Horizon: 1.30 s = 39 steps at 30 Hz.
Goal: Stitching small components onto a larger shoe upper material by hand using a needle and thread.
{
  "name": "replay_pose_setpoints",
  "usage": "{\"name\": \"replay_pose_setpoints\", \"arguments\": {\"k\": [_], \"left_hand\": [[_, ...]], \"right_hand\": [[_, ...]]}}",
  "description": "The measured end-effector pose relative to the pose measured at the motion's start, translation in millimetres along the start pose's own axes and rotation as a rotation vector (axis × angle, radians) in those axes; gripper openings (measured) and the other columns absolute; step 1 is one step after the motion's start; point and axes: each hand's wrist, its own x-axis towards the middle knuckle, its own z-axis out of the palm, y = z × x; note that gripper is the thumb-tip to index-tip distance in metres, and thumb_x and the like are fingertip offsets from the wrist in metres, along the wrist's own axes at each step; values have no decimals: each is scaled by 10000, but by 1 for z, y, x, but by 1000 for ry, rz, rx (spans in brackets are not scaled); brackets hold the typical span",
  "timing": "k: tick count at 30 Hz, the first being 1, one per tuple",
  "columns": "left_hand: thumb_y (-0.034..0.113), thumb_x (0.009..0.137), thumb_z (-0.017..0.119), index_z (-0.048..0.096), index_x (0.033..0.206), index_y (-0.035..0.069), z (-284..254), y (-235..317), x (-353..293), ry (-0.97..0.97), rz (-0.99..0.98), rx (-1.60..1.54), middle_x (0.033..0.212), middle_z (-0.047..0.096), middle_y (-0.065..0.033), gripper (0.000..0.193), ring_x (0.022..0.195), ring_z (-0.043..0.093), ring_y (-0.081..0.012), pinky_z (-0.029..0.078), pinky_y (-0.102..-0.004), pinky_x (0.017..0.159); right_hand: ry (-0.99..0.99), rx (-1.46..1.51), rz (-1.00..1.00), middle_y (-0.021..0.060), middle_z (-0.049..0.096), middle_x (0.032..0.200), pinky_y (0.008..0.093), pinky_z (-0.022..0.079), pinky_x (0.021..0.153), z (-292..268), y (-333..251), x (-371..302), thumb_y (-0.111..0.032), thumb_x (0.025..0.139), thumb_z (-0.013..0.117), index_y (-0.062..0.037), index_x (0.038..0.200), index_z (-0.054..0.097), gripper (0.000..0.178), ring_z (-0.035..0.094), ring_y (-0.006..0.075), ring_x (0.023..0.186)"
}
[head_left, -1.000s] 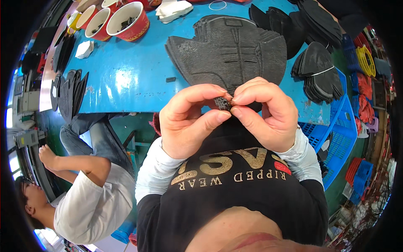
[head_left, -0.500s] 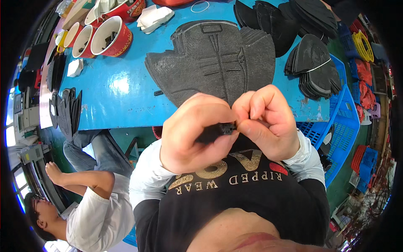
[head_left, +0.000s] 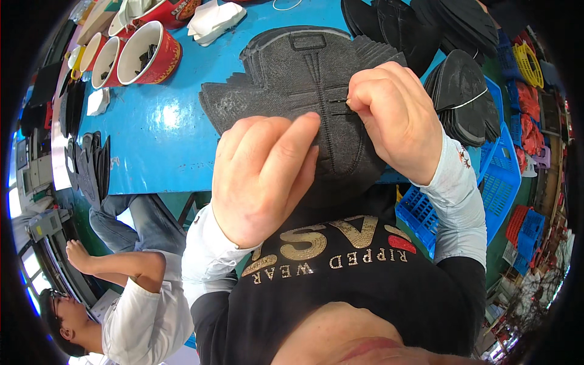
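A stack of dark grey, textured cut panels point(head_left: 292, 67) with stitched seams and short slits lies in front of me, over the table's near edge. My right hand point(head_left: 398, 118) is closed in a pinch above the panels' right part, at two short dark slits. Something tiny and pale shows at its fingertips, too small to name. Over the panels' near left part is my left hand point(head_left: 258, 173), fingers curled with the index finger and thumb toward the centre seam. Its palm is hidden, so what it holds cannot be made out.
Red-and-white paper tubs point(head_left: 150, 53) with small black pieces stand at the back left of the blue table point(head_left: 164, 146). Bundled black panels point(head_left: 459, 97) lie right, beside blue plastic baskets point(head_left: 502, 164). Another person point(head_left: 143, 298) sits at left. White folded paper point(head_left: 213, 23) lies at the back.
My hands, together near my chest before with small black pieces in the left fist, have parted and moved over the panels. The right hand has gone up and away from me.
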Motion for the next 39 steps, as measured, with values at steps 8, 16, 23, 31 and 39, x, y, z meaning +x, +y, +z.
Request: {"name": "replay_pose_setpoints", "arguments": {"k": [8, 16, 23, 31, 39], "left_hand": [[-23, 672, 708, 672, 1100, 30, 11, 8, 16, -114, -15, 207, 861, 574, -85, 433, 747, 570, -259, 475, -362, 674], [46, 679, 691, 686, 1090, 44, 20, 17, 20, -125, -7, 368, 834, 528, -67, 412, 749, 556, -244, 486, -358, 674], [-40, 744, 700, 676, 1135, 22, 13, 14, 9, -2, -43, 191, 994, 620, -92, 396, 854, 607, -225, 500, -327, 727], [-127, 801, 689, 654, 1165, -23, 9, 27, -35, 155, -259, -934, 1166, 639, -173, 380, 1025, 633, -210, 517, -284, 807], [-99, 736, 759, 659, 1073, -36, 2, 30, -39, 200, -112, -712, 1015, 686, -161, 358, 903, 671, -275, 534, -337, 782]], "right_hand": [[-80, -73, -34, 63, 595, 872, 352, 469, 728, -5, -1, 5, -70, 758, 644, -55, 943, 557, 205, 599, 251, 829], [39, -67, 7, 63, 625, 919, 352, 494, 749, -5, 2, -13, -43, 727, 670, -37, 936, 666, 209, 605, 257, 858], [202, -42, 112, 81, 648, 961, 343, 506, 739, -7, -5, -31, 77, 681, 703, -45, 986, 716, 329, 618, 264, 878], [299, 623, 211, 119, 659, 897, 322, 518, 671, 6, -74, -31, 93, 721, 732, -16, 944, 657, 259, 651, 259, 782], [270, 457, 111, 120, 654, 905, 337, 512, 672, 1, -86, -27, 102, 715, 719, -20, 936, 636, 265, 648, 270, 779]]}}
